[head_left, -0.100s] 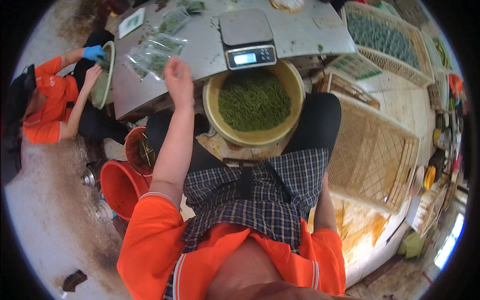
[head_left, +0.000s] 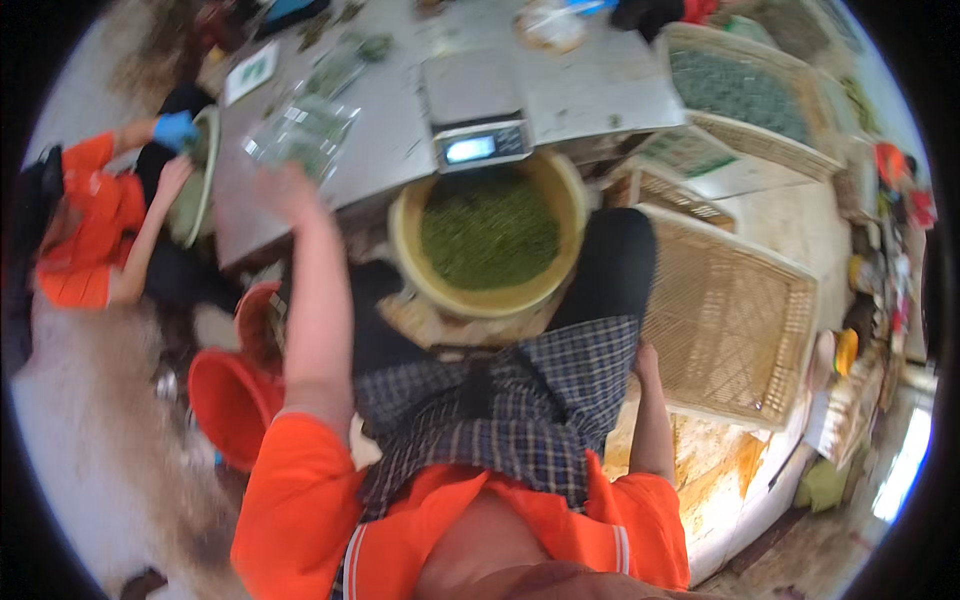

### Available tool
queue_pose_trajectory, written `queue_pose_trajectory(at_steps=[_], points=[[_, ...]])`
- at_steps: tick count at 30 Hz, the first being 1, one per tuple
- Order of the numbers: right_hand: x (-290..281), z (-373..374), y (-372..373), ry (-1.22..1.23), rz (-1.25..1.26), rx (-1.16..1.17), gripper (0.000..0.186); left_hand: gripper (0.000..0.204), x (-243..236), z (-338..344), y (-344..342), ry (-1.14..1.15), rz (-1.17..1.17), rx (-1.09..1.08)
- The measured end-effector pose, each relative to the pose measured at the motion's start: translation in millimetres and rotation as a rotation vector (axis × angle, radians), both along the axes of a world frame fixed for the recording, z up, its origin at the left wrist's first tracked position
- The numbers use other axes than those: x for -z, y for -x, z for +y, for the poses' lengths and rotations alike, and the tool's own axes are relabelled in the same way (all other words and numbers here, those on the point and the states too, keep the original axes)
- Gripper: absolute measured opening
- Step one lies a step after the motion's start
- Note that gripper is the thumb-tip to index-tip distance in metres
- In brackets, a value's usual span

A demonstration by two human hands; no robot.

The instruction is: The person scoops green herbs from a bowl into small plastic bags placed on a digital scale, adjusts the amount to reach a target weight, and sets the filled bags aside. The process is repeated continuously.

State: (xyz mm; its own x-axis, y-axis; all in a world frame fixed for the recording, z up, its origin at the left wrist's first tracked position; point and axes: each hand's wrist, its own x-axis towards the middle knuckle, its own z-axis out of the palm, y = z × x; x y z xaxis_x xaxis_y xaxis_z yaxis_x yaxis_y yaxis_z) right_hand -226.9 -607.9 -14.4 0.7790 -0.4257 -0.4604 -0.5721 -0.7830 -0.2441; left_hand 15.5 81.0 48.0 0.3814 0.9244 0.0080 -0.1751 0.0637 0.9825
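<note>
My left hand (head_left: 290,188) reaches out at the front edge of the metal table (head_left: 590,80), beside clear bags (head_left: 318,130) holding green bits. Motion blur hides whether its fingers grip anything. My right hand (head_left: 645,360) hangs beside my right thigh, its fingers mostly out of sight. A digital scale (head_left: 472,95) with a lit display stands on the tabletop. Between my knees, below that edge, a yellow tub (head_left: 410,225) holds a mass of chopped green material (head_left: 485,235).
At left, a co-worker (head_left: 90,220) in orange, one hand blue-gloved, holds a pale round container (head_left: 200,210). Red buckets (head_left: 225,400) stand by my left leg. At right lie an empty plastic crate (head_left: 720,340) and a crate (head_left: 810,150) of bagged items. Another person (head_left: 645,15) is partly visible at top.
My left hand has swung leftward along the table edge toward the bags and is now smeared by motion. The whole view has shifted slightly, and my right hand shows more beside my thigh.
</note>
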Motion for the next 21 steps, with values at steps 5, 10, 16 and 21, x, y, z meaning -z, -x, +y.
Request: queue_pose_trajectory(at_steps=[5,10,16,21], points=[[-73,209,-145,-0.227,-0.810,0.093,0.018,0.013,20,229,-39,0.295,0.149,0.282],[-160,330,-195,-0.438,-0.953,-0.217,0.018,0.016,-17,172,-40,0.417,0.121,0.379],[-77,437,-190,-0.302,0.034,-0.775,0.024,0.013,-93,87,-34,0.044,-0.048,0.585],[51,466,-166,-0.102,0.205,-0.747,0.028,0.009,-91,12,-86,-0.241,-0.238,0.867]])
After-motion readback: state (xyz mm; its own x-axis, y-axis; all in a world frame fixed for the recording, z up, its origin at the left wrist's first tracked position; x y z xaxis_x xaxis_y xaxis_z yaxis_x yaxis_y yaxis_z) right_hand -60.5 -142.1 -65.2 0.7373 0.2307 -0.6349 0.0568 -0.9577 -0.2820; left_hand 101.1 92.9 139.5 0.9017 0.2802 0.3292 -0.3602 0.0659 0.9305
